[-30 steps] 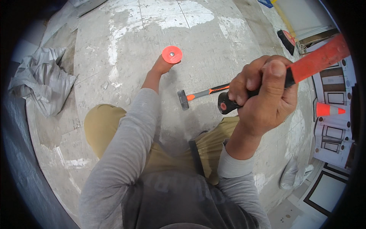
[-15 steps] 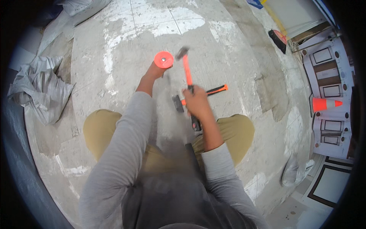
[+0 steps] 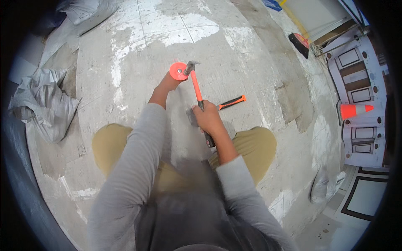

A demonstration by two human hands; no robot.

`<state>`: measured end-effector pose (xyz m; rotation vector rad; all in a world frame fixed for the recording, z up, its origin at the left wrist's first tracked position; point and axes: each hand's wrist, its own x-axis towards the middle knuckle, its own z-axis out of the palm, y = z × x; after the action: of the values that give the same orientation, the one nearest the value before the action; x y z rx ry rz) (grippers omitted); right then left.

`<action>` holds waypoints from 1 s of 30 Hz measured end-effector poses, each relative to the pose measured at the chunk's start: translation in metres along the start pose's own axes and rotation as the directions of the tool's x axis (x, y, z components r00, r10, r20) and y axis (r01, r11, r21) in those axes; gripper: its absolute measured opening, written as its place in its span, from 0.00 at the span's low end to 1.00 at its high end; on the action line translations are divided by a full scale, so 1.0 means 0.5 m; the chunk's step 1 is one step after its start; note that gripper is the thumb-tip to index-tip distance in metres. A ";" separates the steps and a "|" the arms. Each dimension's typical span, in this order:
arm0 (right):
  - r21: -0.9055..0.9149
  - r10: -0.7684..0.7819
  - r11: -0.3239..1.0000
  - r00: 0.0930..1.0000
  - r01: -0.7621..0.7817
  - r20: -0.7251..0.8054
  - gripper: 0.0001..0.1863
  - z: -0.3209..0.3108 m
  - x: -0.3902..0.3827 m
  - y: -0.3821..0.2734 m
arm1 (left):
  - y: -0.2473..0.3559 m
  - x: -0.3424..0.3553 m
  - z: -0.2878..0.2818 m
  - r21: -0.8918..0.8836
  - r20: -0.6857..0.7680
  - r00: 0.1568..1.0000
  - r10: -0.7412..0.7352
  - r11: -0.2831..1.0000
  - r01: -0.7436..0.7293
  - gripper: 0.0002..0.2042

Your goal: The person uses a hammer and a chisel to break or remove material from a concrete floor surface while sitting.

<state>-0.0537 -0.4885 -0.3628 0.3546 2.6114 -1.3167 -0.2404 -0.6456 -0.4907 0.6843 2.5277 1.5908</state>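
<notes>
My left hand (image 3: 168, 82) is closed round a chisel with a round orange hand guard (image 3: 175, 73), seen almost end-on; its shaft and tip are hidden beneath. In my right hand (image 3: 209, 119) is a claw hammer (image 3: 197, 87) with an orange and black handle, gripped on the black part. The hammer's metal head is at the right edge of the guard, by the chisel's struck end. A second hammer (image 3: 233, 102), also orange and black, lies on the floor behind my right hand, which partly covers it.
Beneath me is a rough grey floor (image 3: 142, 83) with white patches. A crumpled white sack (image 3: 46, 102) lies at left, and a filled sack (image 3: 90, 12) at far left. On the right are a red and black brush head (image 3: 300, 45), an orange cone (image 3: 355, 111) and printed boards (image 3: 363, 134).
My right hand has swung the claw hammer left and slightly down, bringing its head to the chisel guard. My left hand stays nearly in place. The view has shifted slightly.
</notes>
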 end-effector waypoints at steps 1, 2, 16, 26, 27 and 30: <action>0.109 0.062 0.992 0.998 -0.065 0.034 0.16 -0.036 -0.031 -0.069 | -0.018 -0.024 0.002 -0.051 0.002 0.997 -0.071 0.996 0.071 0.21; 0.210 0.123 0.968 0.991 -0.133 0.061 0.16 -0.069 -0.052 -0.108 | -0.020 -0.036 0.012 -0.108 0.011 0.991 -0.132 0.985 0.132 0.21; 0.149 0.167 0.971 0.976 -0.188 0.142 0.15 -0.029 -0.024 -0.044 | -0.014 0.012 0.008 -0.063 0.076 0.996 -0.036 0.997 0.041 0.21; 0.253 -0.311 0.771 0.691 0.585 -0.652 0.13 -0.064 0.006 -0.101 | 0.018 -0.024 0.041 -0.061 0.063 0.985 -0.160 0.985 0.164 0.21; -0.062 -0.470 0.841 0.672 0.537 -0.572 0.12 -0.018 0.030 0.009 | 0.050 -0.016 0.060 -0.123 0.132 0.965 -0.229 0.962 0.245 0.21; 0.072 -0.128 0.987 0.977 0.142 -0.169 0.12 0.021 -0.002 0.041 | 0.012 -0.017 0.040 -0.003 0.169 0.982 0.087 0.996 -0.088 0.19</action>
<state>-0.0459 -0.4854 -0.3843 0.3155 2.7642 -1.5050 -0.2250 -0.6301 -0.4958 0.9021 2.4113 1.4824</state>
